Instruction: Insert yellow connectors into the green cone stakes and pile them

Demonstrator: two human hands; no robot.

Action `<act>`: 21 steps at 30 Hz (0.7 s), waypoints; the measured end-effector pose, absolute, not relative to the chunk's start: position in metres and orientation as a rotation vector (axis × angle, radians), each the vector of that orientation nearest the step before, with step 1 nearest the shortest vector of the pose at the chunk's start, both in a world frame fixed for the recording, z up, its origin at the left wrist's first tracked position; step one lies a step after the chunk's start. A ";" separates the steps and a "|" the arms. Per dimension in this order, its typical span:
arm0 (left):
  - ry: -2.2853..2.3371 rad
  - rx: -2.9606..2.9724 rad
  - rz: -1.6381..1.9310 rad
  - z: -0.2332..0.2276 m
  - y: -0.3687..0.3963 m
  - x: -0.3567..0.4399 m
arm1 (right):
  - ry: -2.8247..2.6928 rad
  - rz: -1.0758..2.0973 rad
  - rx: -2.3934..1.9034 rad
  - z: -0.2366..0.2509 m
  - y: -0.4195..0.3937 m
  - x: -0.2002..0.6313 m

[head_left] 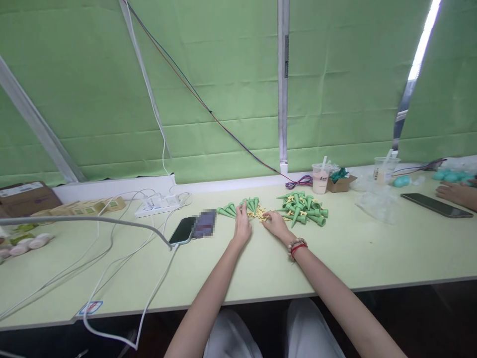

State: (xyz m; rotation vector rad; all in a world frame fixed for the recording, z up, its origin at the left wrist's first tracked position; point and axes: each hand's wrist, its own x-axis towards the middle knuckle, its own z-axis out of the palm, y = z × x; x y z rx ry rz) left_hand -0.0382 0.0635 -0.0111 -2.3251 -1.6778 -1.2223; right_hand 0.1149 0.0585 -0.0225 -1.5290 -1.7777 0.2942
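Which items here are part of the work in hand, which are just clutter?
In hand: left hand, right hand, small yellow parts, green cones.
Lying about: phone, power strip, drink cup, second phone, cardboard box.

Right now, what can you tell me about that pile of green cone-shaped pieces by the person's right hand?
The pile of green cones is a loose heap of small pointed pieces that look like plastic, each with a wider round collar at one end. They lie on their sides, pointing every way, on the pale green table, just beyond the right hand. Small yellow bits are scattered beside them, between the hands. A smaller cluster of the same cones lies by the left hand.
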 end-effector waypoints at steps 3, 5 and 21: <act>-1.612 -2.387 -1.209 -0.009 0.064 -0.038 | -1.750 0.305 -1.520 -0.025 0.062 0.116; -1.582 -2.406 -1.202 -0.006 0.062 -0.037 | -1.739 0.310 -1.518 -0.027 0.064 0.117; -1.726 -2.173 -1.488 -0.005 0.062 -0.036 | -1.766 0.302 -1.534 -0.026 0.064 0.118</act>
